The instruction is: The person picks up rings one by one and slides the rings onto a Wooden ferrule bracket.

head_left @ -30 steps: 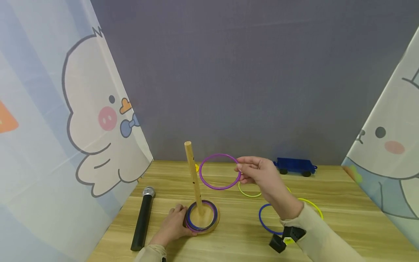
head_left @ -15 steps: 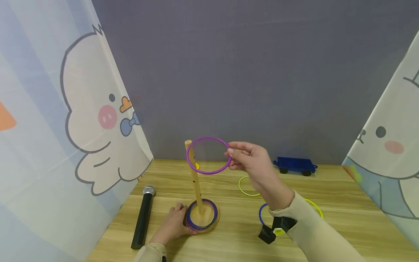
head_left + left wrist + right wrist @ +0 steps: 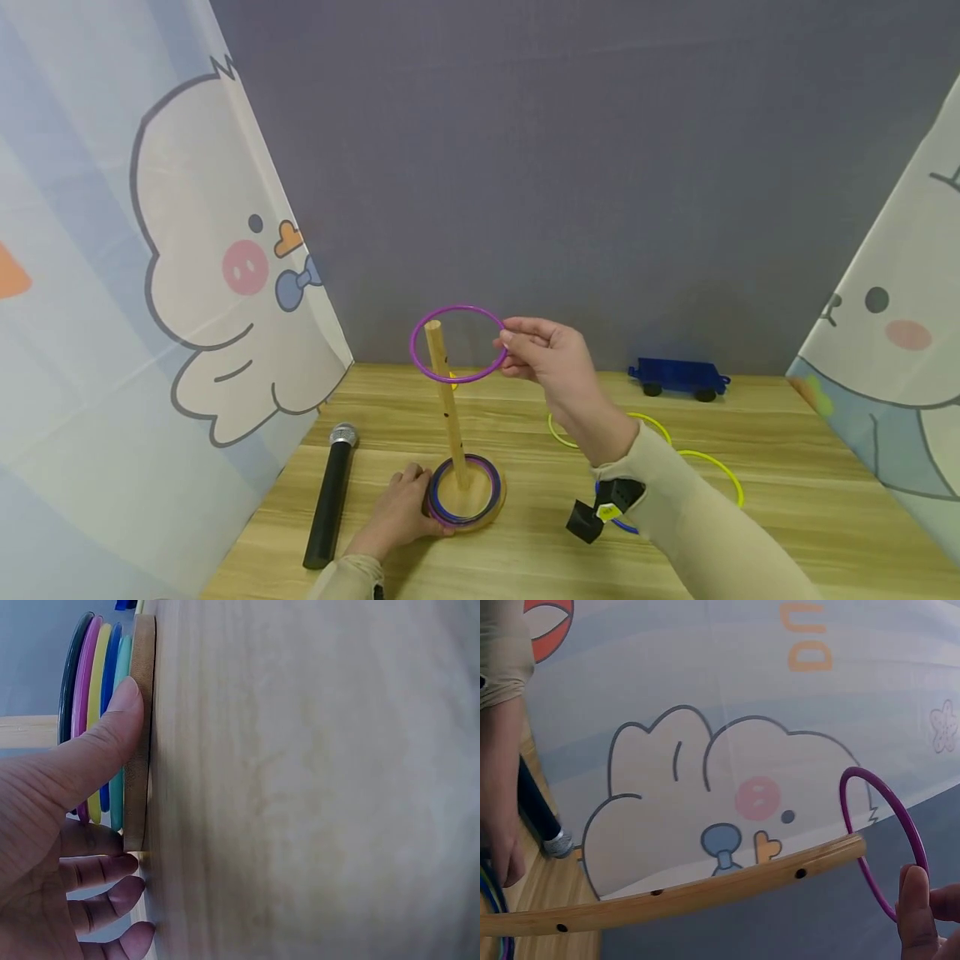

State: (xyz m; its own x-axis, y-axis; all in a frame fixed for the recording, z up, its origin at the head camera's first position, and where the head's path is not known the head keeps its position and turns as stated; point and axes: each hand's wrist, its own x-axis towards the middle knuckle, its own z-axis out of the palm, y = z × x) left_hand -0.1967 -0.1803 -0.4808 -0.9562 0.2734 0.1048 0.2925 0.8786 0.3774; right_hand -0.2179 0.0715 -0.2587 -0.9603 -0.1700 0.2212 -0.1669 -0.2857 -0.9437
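In the head view, my right hand [image 3: 558, 367] pinches a purple ring [image 3: 412, 346] between thumb and fingers. The ring hangs level with the top of an upright wooden post [image 3: 453, 429], whose tip shows inside its outline. My left hand [image 3: 397, 512] grips the left side of the stand's round wooden base [image 3: 501, 500]. In the left wrist view, the thumb lies across the base edge, beside stacked rings: dark [image 3: 69, 675], pink [image 3: 84, 682], yellow [image 3: 96, 682], blue [image 3: 112, 656] and teal [image 3: 124, 664]. The right wrist view shows the post tip overlapping the ring's near side.
A black microphone [image 3: 330, 504] lies left of the stand. At the right are yellow rings [image 3: 723, 467] and a blue ring [image 3: 624, 527], partly behind the right forearm. A blue toy wagon [image 3: 678, 377] stands by the grey back wall [image 3: 600, 167]. Something yellow [image 3: 454, 383] sits behind the post.
My right hand has moved left and up with the purple ring, from right of the post to its top. The left hand stays on the base.
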